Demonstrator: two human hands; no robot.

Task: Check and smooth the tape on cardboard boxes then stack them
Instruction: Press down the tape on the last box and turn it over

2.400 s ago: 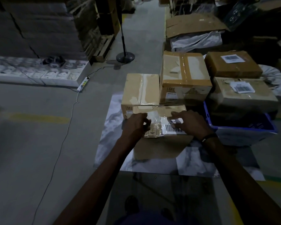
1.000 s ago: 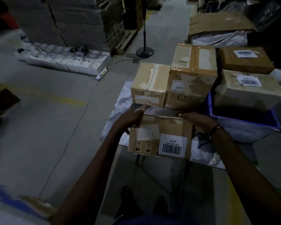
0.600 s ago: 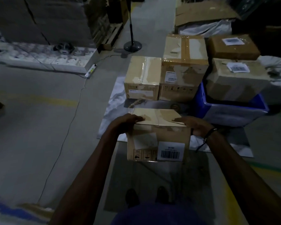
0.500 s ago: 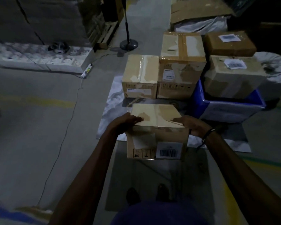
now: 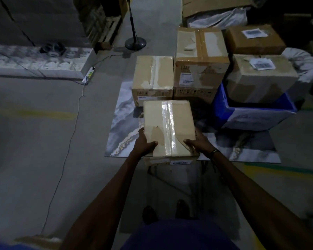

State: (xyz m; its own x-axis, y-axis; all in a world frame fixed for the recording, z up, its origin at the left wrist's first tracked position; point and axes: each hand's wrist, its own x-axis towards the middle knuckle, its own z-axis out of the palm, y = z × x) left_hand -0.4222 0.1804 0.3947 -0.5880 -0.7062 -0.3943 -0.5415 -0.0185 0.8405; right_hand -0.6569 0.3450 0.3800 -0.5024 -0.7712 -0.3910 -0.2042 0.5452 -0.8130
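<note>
I hold a cardboard box (image 5: 167, 123) in front of me, its top facing up with a strip of clear tape running down the middle. My left hand (image 5: 145, 142) grips its near left corner, thumb on top. My right hand (image 5: 199, 142) grips the near right corner. A barcode label shows on the box's near face, just below the top edge. Beyond it on the marbled sheet (image 5: 121, 127) stand a low taped box (image 5: 153, 78) and a taller taped box (image 5: 200, 58).
A blue bin (image 5: 249, 116) at the right carries a labelled box (image 5: 260, 76), with another box (image 5: 254, 39) behind. A stand base (image 5: 135, 43) and a power strip (image 5: 89, 73) with its cable lie on the floor at left. Stacked white trays (image 5: 36, 63) sit far left.
The box has been lifted off the sheet and turned: its labelled face now points toward me and the taped top faces up. Both hands have shifted to its near corners.
</note>
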